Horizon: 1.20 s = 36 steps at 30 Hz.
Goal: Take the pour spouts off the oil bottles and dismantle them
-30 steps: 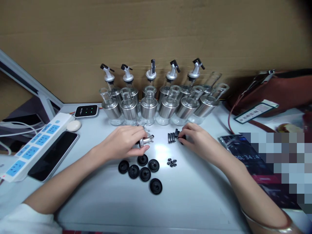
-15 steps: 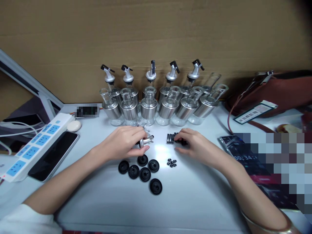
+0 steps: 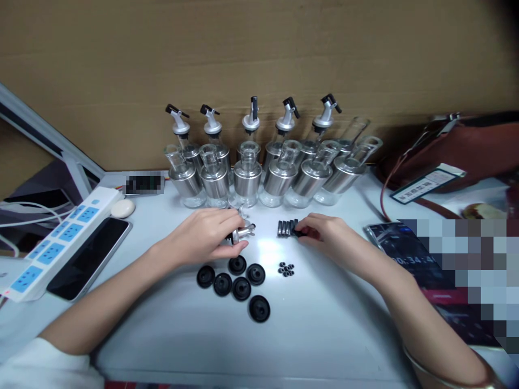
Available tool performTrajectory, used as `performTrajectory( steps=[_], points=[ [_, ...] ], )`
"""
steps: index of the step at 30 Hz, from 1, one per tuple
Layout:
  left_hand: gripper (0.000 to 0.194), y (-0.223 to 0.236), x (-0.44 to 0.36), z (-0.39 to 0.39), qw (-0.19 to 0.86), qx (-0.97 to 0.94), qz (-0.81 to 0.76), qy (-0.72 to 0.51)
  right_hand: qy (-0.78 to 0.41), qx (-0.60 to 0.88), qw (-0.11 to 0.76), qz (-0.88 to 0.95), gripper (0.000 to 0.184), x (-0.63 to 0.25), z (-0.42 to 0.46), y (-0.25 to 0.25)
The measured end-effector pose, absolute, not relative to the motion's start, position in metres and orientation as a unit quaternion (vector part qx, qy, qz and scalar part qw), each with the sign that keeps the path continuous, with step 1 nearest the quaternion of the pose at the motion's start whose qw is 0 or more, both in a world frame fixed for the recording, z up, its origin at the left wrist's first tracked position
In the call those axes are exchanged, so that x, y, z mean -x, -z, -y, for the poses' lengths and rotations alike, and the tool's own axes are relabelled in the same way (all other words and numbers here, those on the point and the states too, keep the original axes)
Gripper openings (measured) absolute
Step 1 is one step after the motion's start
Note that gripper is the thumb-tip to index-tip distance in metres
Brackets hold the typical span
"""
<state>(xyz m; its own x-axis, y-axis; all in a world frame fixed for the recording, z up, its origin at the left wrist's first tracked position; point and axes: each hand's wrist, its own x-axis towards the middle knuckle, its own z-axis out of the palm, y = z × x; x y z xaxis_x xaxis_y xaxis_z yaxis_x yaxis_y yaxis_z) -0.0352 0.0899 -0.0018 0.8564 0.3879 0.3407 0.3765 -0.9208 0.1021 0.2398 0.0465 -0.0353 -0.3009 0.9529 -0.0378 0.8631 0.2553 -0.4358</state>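
My left hand (image 3: 208, 232) is closed around a silver pourer spout (image 3: 245, 232), whose forked end pokes out past the fingertips. Another silver piece (image 3: 242, 211) shows just behind those fingers. To the right, my right hand (image 3: 326, 232) pinches a black lever (image 3: 299, 232) at the right end of a row of small black levers (image 3: 285, 228). Whether that lever is off the table I cannot tell. Nearer me lie several round black caps (image 3: 241, 289) and a small cluster of black rings (image 3: 286, 269).
Behind the hands stand open-necked glass-and-metal bottles (image 3: 247, 181), with several spout-topped bottles (image 3: 285, 125) in the back row. A power strip (image 3: 60, 243) and phone (image 3: 91, 259) lie left. On the right are a brown bag (image 3: 482, 151) and a device with a running timer (image 3: 430, 292).
My right hand has shifted slightly right, with its fingers drawn together at the row's end, uncovering more levers. My left hand keeps the spout in nearly the same place.
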Motion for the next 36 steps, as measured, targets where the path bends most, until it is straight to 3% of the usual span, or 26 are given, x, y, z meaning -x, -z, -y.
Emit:
performTrajectory(
  steps=[4,24,31,36],
  points=[
    [0.023,0.002,0.035,-0.090,0.017,-0.964,-0.197,-0.177,-0.179,0.578,0.114,0.788,0.003,-0.231,-0.045,0.036],
    [0.023,0.004,0.034,-0.090,0.026,-0.965,-0.206,-0.158,-0.062,0.515,0.088,0.850,0.012,-0.205,-0.046,0.041],
    [0.024,0.004,0.034,-0.089,0.036,-0.966,-0.203,-0.156,-0.117,0.548,0.245,0.791,0.019,-0.231,-0.044,0.025],
    [0.024,0.004,0.035,-0.089,0.032,-0.966,-0.205,-0.154,-0.122,0.563,0.172,0.799,0.031,-0.243,-0.048,0.039]
  ],
)
